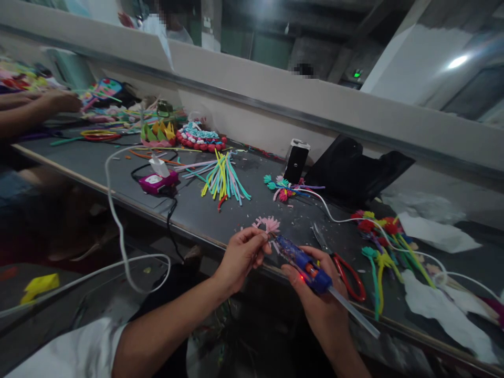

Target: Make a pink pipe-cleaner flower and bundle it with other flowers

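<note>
Gripping a glue gun (pixel 292 252), right hand (pixel 323 296) faces left hand (pixel 242 256) pinching pink flower (pixel 271 224); red flowers (pixel 366 226) seem finished, pipe cleaners (pixel 221 177) unused.

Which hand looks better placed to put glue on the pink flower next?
Probably the right hand: it holds the blue glue gun, its tip close to the pink flower held by the left hand.

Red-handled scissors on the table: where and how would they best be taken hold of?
Probably by the red handle, coming from the near side of the table: the handle points that way, the blades away. The right hand, closest, holds the glue gun.
</note>
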Demonstrator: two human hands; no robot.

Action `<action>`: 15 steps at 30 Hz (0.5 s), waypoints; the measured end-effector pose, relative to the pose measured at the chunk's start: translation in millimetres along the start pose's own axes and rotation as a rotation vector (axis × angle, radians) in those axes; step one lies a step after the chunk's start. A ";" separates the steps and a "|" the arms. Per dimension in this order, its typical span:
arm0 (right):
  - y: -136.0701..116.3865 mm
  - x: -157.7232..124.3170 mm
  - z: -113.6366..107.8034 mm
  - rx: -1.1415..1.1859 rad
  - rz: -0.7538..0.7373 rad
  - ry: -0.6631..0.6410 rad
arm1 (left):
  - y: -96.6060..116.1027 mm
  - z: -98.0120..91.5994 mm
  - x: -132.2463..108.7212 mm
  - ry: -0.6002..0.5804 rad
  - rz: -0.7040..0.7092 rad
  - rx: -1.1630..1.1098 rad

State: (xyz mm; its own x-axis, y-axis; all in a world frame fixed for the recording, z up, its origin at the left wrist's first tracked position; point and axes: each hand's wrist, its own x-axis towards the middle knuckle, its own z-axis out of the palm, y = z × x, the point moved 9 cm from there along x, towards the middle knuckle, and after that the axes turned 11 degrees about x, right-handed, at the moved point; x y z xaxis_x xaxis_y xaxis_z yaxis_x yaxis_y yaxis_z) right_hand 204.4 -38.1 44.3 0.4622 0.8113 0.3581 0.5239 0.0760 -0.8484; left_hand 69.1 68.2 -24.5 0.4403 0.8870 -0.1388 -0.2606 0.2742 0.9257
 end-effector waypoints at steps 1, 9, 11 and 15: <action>0.9 0.2 -0.1 -0.001 0.003 0.002 | -0.4 0.0 0.2 -0.004 0.001 0.002; 3.1 1.0 1.1 0.012 0.016 -0.006 | 3.3 0.9 -0.9 0.013 -0.009 0.028; 3.9 1.0 2.4 0.019 0.031 -0.015 | 2.6 0.8 -0.9 0.014 -0.014 0.027; 5.8 0.9 4.5 0.013 0.059 -0.026 | 0.6 0.0 -0.3 0.008 -0.006 0.027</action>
State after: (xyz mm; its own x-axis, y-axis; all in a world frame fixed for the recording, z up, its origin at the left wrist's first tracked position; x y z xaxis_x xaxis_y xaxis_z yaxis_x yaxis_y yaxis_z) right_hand 204.7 -34.3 37.9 0.4730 0.8293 0.2975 0.4868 0.0355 -0.8728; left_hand 68.8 68.0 -23.9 0.4346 0.8885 -0.1474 -0.2347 0.2697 0.9339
